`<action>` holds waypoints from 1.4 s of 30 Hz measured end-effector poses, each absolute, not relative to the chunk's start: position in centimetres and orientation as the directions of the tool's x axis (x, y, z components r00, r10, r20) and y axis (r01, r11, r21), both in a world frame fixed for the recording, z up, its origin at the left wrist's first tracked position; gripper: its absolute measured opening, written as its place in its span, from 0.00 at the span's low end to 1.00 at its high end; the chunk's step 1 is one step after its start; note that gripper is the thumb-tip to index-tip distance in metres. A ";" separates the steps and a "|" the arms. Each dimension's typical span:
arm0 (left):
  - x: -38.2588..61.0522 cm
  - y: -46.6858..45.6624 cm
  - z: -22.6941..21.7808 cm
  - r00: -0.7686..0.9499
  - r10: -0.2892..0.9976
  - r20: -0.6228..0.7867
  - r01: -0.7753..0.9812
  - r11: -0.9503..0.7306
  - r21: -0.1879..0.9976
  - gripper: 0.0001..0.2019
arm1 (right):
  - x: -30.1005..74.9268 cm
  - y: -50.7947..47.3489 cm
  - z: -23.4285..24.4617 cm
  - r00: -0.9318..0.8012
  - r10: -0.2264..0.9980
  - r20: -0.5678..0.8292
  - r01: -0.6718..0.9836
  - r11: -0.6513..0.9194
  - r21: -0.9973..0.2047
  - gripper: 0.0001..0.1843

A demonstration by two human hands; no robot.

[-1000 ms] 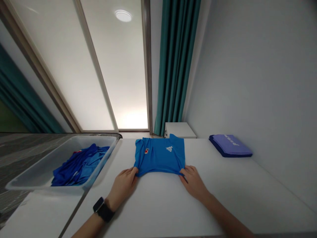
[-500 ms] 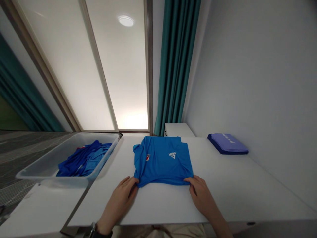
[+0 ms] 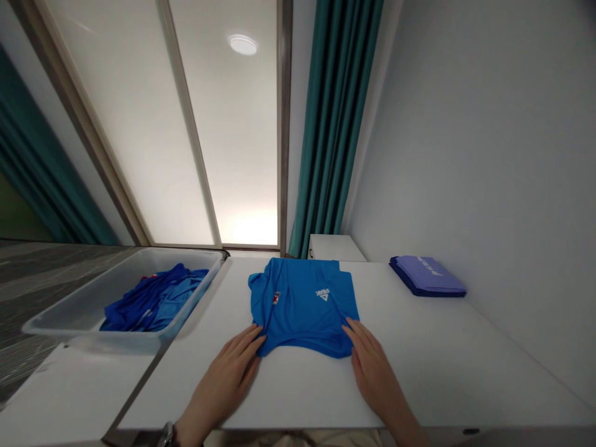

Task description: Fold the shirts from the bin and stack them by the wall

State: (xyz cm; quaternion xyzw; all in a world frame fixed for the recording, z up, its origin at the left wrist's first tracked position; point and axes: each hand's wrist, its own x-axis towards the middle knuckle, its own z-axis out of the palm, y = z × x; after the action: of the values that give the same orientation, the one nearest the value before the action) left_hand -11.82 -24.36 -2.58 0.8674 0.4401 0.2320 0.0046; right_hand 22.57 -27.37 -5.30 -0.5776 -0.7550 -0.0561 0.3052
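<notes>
A blue T-shirt [image 3: 302,310] lies partly folded on the white table, a white logo and a small red-and-white patch facing up. Its near edge bows inward between the two corners. My left hand [image 3: 235,366] rests on the near left corner with the fingers stretched out over the fabric. On the near right corner lies my right hand [image 3: 370,363], its fingers extended and flat on the cloth. The thumbs are partly hidden at the shirt's edge.
To the left stands a translucent plastic bin [image 3: 84,310] holding crumpled blue clothes [image 3: 153,301]. A folded purple and navy stack [image 3: 431,276] lies at the back right, near the wall. Beyond the white table [image 3: 298,397] is a low white cabinet [image 3: 335,247].
My fingers have gone from pinching the shirt's near corners to lying outstretched on top of them. The near edge now curves more. The view has shifted slightly.
</notes>
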 end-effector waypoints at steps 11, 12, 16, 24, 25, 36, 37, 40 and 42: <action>-11.5 -22.8 0.3 0.595 0.746 0.298 0.744 -0.652 0.147 0.18 | 21.7 -25.7 -1.7 -0.206 0.911 0.357 0.955 0.267 -0.128 0.21; -11.3 -21.9 1.1 0.581 0.751 0.313 0.745 -0.646 0.166 0.18 | 21.6 -24.9 -1.0 -0.229 0.908 0.351 0.948 0.289 -0.131 0.21; -10.5 -16.4 2.9 0.499 0.777 0.383 0.760 -0.605 0.237 0.18 | 21.3 -19.8 -0.2 -0.384 0.844 0.374 0.842 0.487 -0.234 0.26; -10.7 -6.3 -1.0 0.152 0.939 0.307 0.854 -0.281 0.437 0.20 | 21.5 -13.0 -3.7 -0.312 0.920 0.236 0.900 0.366 -0.238 0.28; -10.6 -6.1 -1.4 0.143 0.940 0.309 0.855 -0.274 0.440 0.20 | 21.6 -12.9 -4.0 -0.300 0.930 0.212 0.910 0.345 -0.231 0.28; -13.2 -7.3 -0.2 -0.305 0.832 0.464 0.750 -0.090 0.655 0.14 | 23.1 -12.7 -5.3 0.003 0.987 0.159 0.989 0.021 -0.147 0.33; -13.7 -7.5 0.1 -0.383 0.798 0.466 0.725 -0.053 0.687 0.13 | 23.7 -12.7 -5.2 0.069 0.989 0.131 0.989 -0.052 -0.135 0.33; -14.6 -7.9 0.6 -0.474 0.760 0.445 0.708 0.028 0.706 0.09 | 25.7 -13.1 -4.6 0.195 0.980 0.028 0.973 -0.190 -0.128 0.34; -14.8 -8.0 0.4 -0.441 0.789 0.428 0.768 0.085 0.635 0.09 | 26.9 -13.5 -4.0 0.244 0.969 -0.029 0.961 -0.245 -0.124 0.33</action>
State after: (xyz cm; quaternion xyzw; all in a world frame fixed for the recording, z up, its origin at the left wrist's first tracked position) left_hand -14.78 -7.98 0.40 0.5285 0.7365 0.4220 0.0124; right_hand 26.92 -13.49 -4.01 -0.7876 -0.6129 0.0495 0.0402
